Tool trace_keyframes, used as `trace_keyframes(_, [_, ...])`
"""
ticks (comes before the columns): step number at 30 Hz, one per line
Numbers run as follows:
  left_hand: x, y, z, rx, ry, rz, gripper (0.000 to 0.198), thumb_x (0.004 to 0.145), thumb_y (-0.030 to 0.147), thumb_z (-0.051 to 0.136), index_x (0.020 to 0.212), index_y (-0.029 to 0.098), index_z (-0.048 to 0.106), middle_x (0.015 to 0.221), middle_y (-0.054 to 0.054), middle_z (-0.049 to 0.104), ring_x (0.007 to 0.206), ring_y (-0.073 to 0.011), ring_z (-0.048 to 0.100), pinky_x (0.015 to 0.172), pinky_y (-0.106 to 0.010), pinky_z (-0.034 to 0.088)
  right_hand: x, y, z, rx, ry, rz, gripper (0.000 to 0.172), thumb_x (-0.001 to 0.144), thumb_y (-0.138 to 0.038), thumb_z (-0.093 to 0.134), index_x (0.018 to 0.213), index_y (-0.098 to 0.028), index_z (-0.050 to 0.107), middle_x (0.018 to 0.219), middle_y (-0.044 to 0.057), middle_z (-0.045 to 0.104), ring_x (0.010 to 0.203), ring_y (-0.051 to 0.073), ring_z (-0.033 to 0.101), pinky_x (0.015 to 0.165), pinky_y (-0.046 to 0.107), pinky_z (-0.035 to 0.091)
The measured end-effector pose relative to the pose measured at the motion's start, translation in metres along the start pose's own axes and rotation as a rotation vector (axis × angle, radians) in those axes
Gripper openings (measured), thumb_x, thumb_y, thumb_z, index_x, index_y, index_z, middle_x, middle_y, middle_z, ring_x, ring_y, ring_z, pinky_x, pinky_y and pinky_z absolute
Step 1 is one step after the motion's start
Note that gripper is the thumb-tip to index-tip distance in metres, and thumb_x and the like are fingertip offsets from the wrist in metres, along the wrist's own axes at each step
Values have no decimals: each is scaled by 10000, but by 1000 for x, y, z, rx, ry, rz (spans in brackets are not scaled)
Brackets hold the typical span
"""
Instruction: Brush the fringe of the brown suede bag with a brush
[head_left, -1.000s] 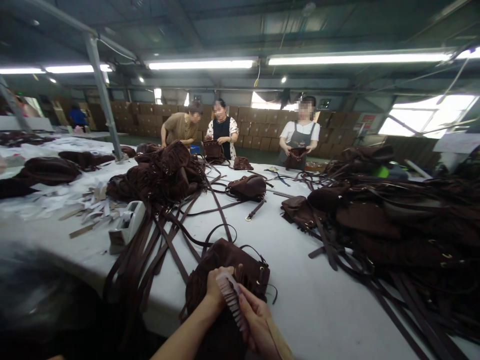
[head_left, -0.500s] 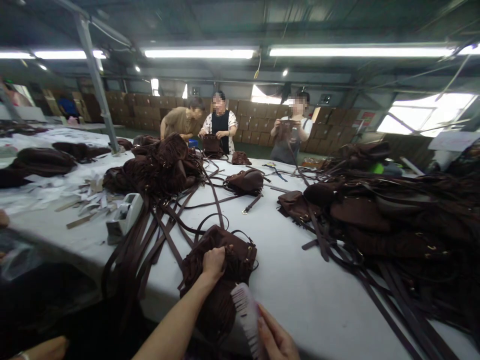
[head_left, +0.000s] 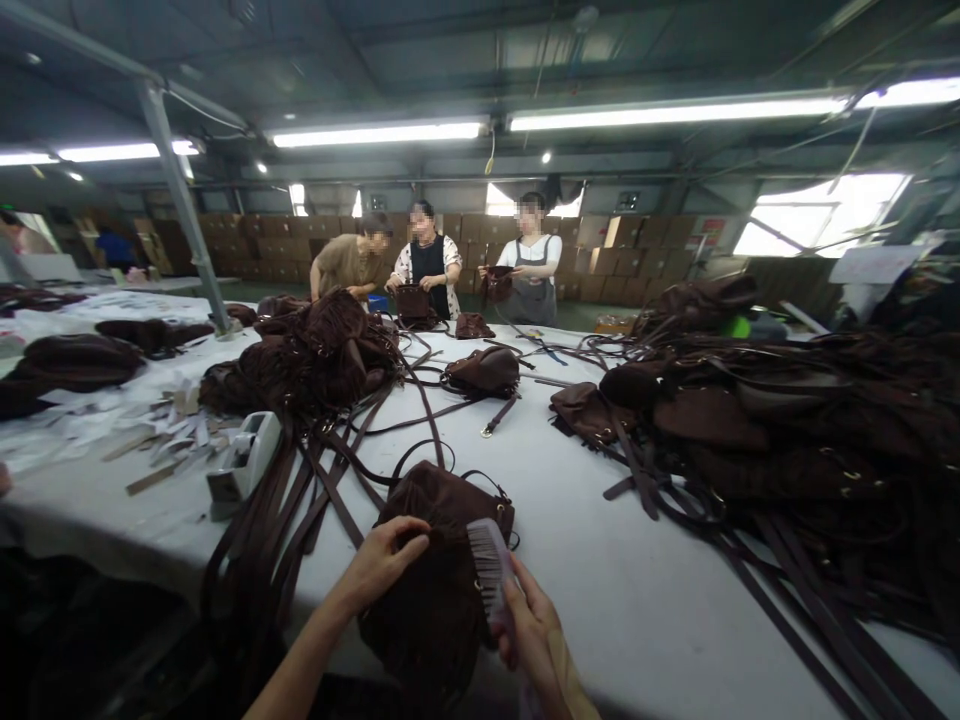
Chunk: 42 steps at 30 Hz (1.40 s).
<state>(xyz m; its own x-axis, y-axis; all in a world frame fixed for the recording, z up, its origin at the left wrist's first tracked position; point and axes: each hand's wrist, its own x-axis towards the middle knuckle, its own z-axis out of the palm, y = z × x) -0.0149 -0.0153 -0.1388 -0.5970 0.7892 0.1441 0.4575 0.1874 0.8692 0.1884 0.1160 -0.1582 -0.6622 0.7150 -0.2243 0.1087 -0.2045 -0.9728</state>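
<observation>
A dark brown handbag [head_left: 442, 500] with fringe and gold-coloured fittings lies at the table's near edge, its lower part hanging towards me. My left hand [head_left: 384, 562] rests against the left of its front, thumb and forefinger stretched out and slightly apart, other fingers partly hidden. In my right hand [head_left: 534, 625] is a pale lilac wide-toothed comb [head_left: 491, 560], gripped by its handle. The comb is upright at the bag's right side, teeth facing left towards the dark material. Whether the teeth touch the fringe I cannot tell.
Brown bags and straps heap up at left [head_left: 322, 350] and right [head_left: 765, 430] on the white table [head_left: 600, 590]. A tape dispenser [head_left: 244, 465] stands near paper scraps. Another brown bag [head_left: 484, 370] lies further back. Several people work beyond the table, before stacked cartons [head_left: 255, 235].
My left hand has loosened from the bag's upper front and shifted left and down. The comb in my right hand has moved up. Across the table, a co-worker has lowered a bag.
</observation>
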Motion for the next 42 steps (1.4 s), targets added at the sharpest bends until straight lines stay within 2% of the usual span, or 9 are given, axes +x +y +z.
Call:
trace_keyframes(5, [-32, 17, -3, 324, 237, 19, 322, 861, 356, 518, 1147, 220, 579, 1180, -80, 594, 908, -201, 614, 840, -347, 501, 19, -5, 4, -7, 98, -37, 835, 848, -591, 475, 1488, -102, 252, 537, -1, 604, 337, 115, 446, 324, 203, 319])
trace_keyframes(9, [-34, 28, 42, 532, 52, 16, 380, 843, 332, 555, 1198, 198, 571, 1128, -102, 619, 1052, -265, 586, 918, -379, 482, 17, -7, 7, -7, 68, -37, 799, 865, -574, 449, 1493, -126, 242, 499, -29, 555, 365, 134, 467, 353, 218, 351])
trace_keyframes(13, [-21, 27, 82, 852, 6, -113, 566, 841, 293, 527, 1364, 91, 449, 1229, -191, 569, 1001, -331, 614, 793, -413, 529, 16, -3, 6, -55, 64, -75, 818, 857, -619, 442, 1485, -125, 263, 549, -17, 559, 412, 148, 483, 394, 248, 382])
trace_keyframes(19, [2, 24, 101, 977, -50, -124, 421, 893, 91, 328, 1263, 112, 528, 1045, -161, 619, 816, -244, 700, 646, -310, 556, 24, 10, 5, -145, 73, -94, 829, 839, -642, 422, 1450, -89, 335, 562, -5, 545, 428, 163, 452, 415, 284, 382])
trace_keyframes(25, [6, 5, 78, 864, -158, -42, 408, 860, 50, 354, 1174, 158, 590, 1048, -136, 670, 872, -279, 707, 748, -386, 571, 36, 10, 0, -165, 95, -113, 787, 833, -634, 426, 1432, -126, 374, 687, 30, 615, 454, 163, 489, 418, 281, 394])
trace_keyframes(29, [4, -9, 49, 317, -100, 75, 362, 853, 128, 428, 1151, 170, 630, 1119, -98, 700, 1059, -214, 655, 948, -323, 509, 46, 5, -5, -203, 80, -120, 723, 856, -539, 399, 1430, -101, 361, 732, 45, 621, 455, 152, 504, 441, 284, 418])
trace_keyframes(32, [6, -10, 38, 72, 12, 40, 331, 835, 179, 447, 1071, 170, 679, 1070, -68, 728, 1012, -196, 665, 938, -307, 503, 45, -7, -1, -196, 61, -120, 687, 841, -513, 434, 1391, -102, 405, 719, 28, 597, 465, 150, 515, 461, 290, 444])
trace_keyframes(37, [12, -5, 36, -23, 52, -36, 313, 831, 243, 473, 1029, 161, 701, 978, -57, 747, 917, -210, 681, 868, -322, 519, 20, -33, 29, 21, 4, -120, 728, 806, -599, 522, 1360, -155, 360, 692, -7, 582, 472, 149, 542, 449, 266, 448])
trace_keyframes(42, [11, -2, 34, -90, -12, 31, 311, 842, 237, 471, 1047, 174, 696, 1038, -49, 738, 951, -200, 681, 869, -299, 520, 21, -18, 61, -5, -70, -110, 651, 815, -638, 457, 1260, -167, 393, 720, 10, 590, 474, 151, 566, 428, 257, 466])
